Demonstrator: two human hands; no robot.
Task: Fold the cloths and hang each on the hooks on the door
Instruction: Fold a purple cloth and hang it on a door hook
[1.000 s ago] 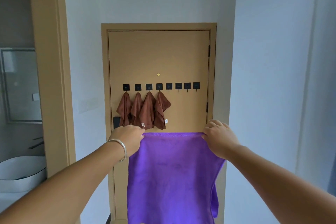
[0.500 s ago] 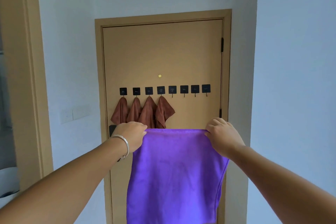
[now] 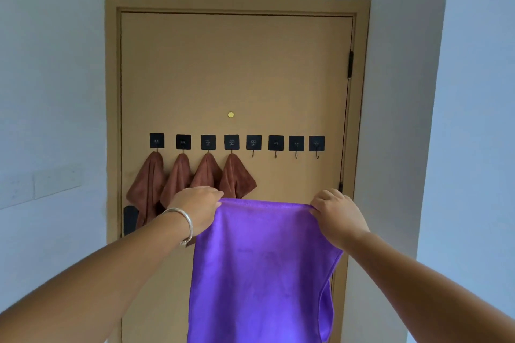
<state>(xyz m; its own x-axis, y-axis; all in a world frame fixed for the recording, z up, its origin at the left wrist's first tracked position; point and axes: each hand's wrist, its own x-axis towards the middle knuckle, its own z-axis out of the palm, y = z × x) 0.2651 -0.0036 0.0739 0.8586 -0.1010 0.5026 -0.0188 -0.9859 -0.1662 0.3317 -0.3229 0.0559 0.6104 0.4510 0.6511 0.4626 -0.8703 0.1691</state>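
Observation:
A purple cloth [image 3: 259, 273] hangs doubled over in front of me, stretched between both hands. My left hand [image 3: 199, 209], with a silver bangle on the wrist, pinches its top left corner. My right hand [image 3: 335, 214] grips the top right corner. Behind it stands a tan door [image 3: 237, 69] with a row of several black square hooks [image 3: 276, 143]. Brown cloths [image 3: 206, 172] hang from the left hooks; the right hooks are bare. The purple cloth's lower end runs out of the frame.
White walls flank the door on both sides. A pale switch plate [image 3: 55, 181] sits on the left wall. A black door handle plate [image 3: 130, 220] shows at the door's left edge, and a small brass peephole [image 3: 230, 114] is above the hooks.
The door has grown larger and moved to the centre of view as I came closer. The side doorway and basin on the left are gone from view. Both hands still hold the cloth.

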